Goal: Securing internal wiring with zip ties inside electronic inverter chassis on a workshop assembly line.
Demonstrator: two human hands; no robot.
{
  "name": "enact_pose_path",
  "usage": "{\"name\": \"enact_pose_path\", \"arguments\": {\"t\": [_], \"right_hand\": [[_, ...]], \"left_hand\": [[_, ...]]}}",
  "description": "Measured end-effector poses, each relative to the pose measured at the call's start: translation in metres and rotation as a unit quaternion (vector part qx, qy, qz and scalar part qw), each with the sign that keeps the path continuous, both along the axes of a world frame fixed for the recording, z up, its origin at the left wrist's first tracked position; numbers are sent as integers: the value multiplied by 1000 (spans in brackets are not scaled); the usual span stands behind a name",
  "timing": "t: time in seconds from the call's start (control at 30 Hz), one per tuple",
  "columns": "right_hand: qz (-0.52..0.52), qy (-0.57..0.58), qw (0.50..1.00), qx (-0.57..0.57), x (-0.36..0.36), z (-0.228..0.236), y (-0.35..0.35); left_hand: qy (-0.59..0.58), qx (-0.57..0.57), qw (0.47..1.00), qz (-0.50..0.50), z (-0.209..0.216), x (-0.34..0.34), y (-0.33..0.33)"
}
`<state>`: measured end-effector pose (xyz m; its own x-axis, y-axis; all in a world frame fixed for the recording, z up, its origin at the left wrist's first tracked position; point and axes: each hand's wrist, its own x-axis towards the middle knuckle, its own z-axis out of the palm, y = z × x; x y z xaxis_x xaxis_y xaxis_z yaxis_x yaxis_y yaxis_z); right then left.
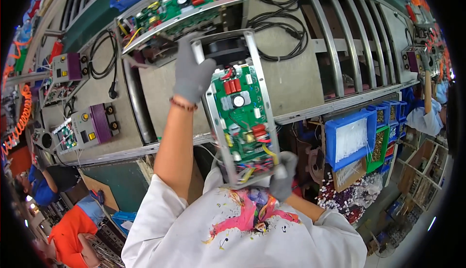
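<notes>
Left hand (pixel 194 77) + right hand (pixel 283 179) gripping circuit unit (pixel 242 105) | long axis fore-aft | dark end away, slightly left

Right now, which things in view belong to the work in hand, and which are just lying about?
In hand:
metal frame
green circuit board inside it
left hand at its upper end
right hand at its lower end

Seemingly just about:
similar open unit
purple units
coiled black cables
blue bin of white pieces

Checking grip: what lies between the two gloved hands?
In the head view, a metal frame holding a green circuit board spans left hand to right hand.
</notes>
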<state>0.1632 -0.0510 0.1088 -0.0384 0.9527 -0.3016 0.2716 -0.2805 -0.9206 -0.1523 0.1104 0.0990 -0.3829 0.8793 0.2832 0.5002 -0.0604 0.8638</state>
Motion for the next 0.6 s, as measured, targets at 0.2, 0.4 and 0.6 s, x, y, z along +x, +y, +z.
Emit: {"name": "enact_pose_path", "arguments": {"t": [0.2,0.4,0.6], "right_hand": [[290,27,946,145,-22,-19,-32],[199,-122,940,249,4,7,61],[5,253,949,188,-54,5,270]], "left_hand": [[-112,-139,981,-78,14,-20,24],[-155,41,982,96,94,-6,-123],[-204,-27,917,341,9,99,-253]]}}
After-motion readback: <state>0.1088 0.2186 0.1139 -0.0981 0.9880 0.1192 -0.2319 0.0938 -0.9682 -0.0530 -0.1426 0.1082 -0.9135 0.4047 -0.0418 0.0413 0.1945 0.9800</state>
